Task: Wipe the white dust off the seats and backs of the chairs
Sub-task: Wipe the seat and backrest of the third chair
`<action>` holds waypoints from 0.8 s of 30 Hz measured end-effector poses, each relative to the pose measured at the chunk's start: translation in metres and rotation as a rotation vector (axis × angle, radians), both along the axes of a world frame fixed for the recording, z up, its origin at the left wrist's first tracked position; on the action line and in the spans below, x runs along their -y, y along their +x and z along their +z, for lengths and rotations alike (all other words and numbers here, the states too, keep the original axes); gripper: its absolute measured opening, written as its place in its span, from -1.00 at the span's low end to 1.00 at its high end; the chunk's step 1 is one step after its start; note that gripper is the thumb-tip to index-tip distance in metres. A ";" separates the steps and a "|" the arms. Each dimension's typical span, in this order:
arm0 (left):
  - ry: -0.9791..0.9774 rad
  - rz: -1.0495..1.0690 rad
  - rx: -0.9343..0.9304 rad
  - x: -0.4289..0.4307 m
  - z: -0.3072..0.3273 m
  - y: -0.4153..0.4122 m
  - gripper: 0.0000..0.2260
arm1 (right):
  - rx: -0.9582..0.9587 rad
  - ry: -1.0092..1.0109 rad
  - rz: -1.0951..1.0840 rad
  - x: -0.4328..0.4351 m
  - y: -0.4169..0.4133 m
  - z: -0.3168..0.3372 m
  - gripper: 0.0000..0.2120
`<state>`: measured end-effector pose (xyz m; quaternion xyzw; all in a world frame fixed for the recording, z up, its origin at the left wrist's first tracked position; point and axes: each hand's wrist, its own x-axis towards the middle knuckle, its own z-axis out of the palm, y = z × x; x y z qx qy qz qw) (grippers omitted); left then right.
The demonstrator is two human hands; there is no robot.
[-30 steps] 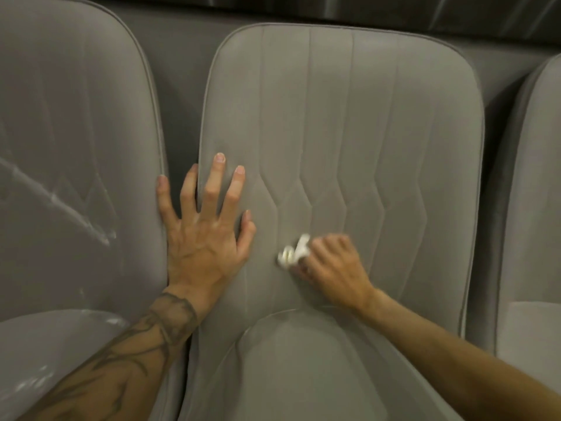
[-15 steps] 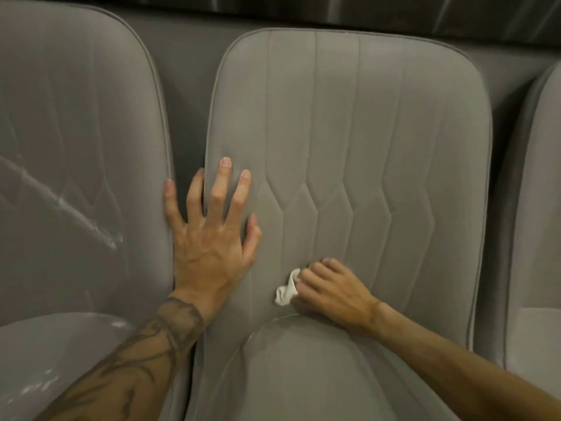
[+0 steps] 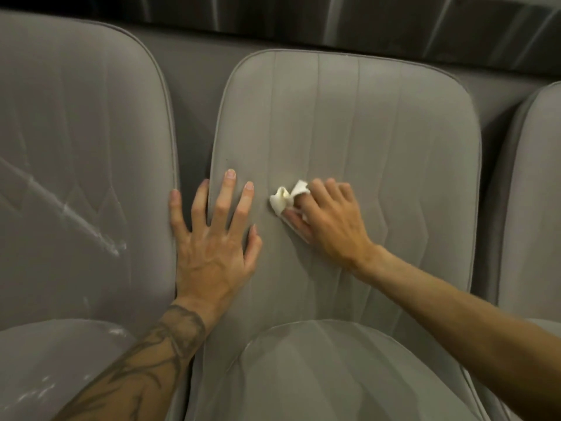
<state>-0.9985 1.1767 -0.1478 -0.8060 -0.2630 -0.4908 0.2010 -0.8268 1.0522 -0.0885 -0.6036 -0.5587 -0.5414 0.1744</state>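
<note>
Three grey upholstered chairs stand side by side. On the back of the middle chair [image 3: 379, 132], my right hand [image 3: 331, 220] grips a crumpled white cloth [image 3: 287, 199] and presses it against the fabric. My left hand [image 3: 212, 238] lies flat with spread fingers on the left edge of that same back. The left chair [image 3: 76, 132] carries a long white dust streak [image 3: 69, 214] across its back and white specks on its seat. The middle chair's seat [image 3: 318, 375] shows faint pale marks.
A third grey chair [image 3: 534, 192] shows partly at the right edge. Behind the chair backs runs a grey panel with a dark surface [image 3: 303, 16] above it. Narrow dark gaps separate the chairs.
My right hand has carried the cloth up the middle chair's back, from near the seat crease to the height of my left fingers. The left hand has stayed flat on the back's edge.
</note>
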 end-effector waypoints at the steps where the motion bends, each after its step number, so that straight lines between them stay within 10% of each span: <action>1: -0.003 -0.002 -0.002 0.000 0.000 -0.001 -0.44 | 0.008 0.027 -0.011 -0.003 0.006 0.018 -0.70; 6: -0.002 -0.005 -0.004 -0.003 0.000 0.000 -0.44 | -0.200 0.352 -0.206 -0.039 0.024 0.117 -0.65; 12: -0.007 -0.015 0.002 -0.002 0.000 0.001 -0.44 | -0.074 0.068 -0.048 -0.007 -0.012 0.001 -0.71; 19: -0.010 -0.019 0.004 -0.002 0.001 0.000 -0.44 | -0.128 0.350 -0.153 -0.037 0.028 0.108 -0.66; 24: -0.007 -0.024 0.008 -0.001 0.000 0.000 -0.45 | -0.116 0.283 -0.064 -0.025 0.008 -0.013 -0.74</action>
